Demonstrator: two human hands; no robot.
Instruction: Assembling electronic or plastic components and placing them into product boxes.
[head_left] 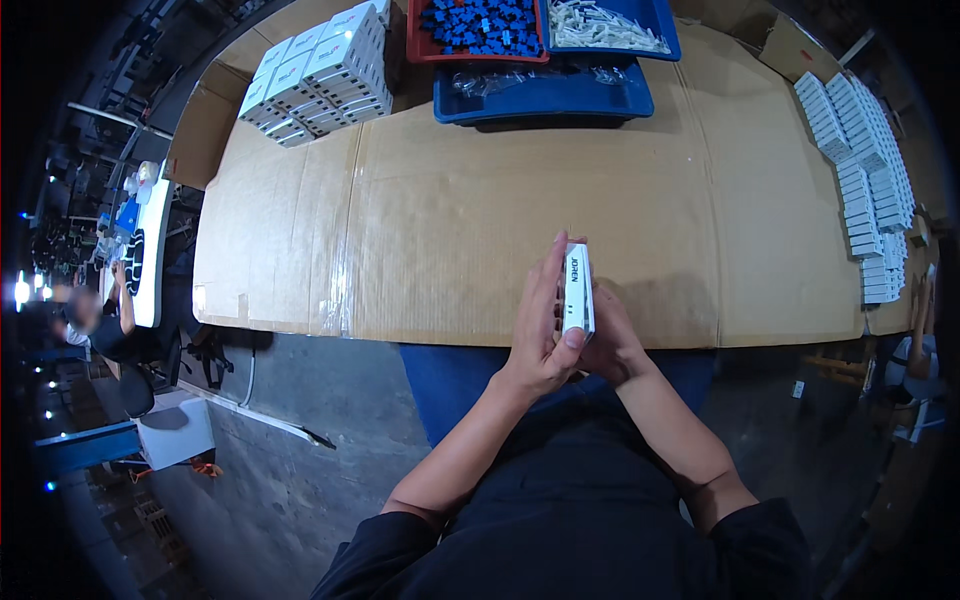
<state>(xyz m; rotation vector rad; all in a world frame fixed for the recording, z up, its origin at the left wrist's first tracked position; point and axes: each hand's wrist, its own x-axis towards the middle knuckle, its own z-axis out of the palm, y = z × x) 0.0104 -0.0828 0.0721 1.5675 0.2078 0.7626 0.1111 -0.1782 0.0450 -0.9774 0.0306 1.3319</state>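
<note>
Between my two palms, just above the near edge of the table, stands a small flat white box [575, 290] with dark print on its narrow side. My left hand [543, 325] presses against its left face, thumb at the near end and fingers stretched along it. From the other side my right hand [612, 335] closes on the box; most of its fingers are hidden behind the box and the left hand. What the box contains cannot be seen.
The table is covered with cardboard [480, 220]. White boxes [320, 70] are stacked at the far left, smaller white boxes [860, 170] at the right. At the back are a red bin [425, 50] of blue pieces, a blue bin [665, 30] of white pieces and another blue tray [540, 108].
</note>
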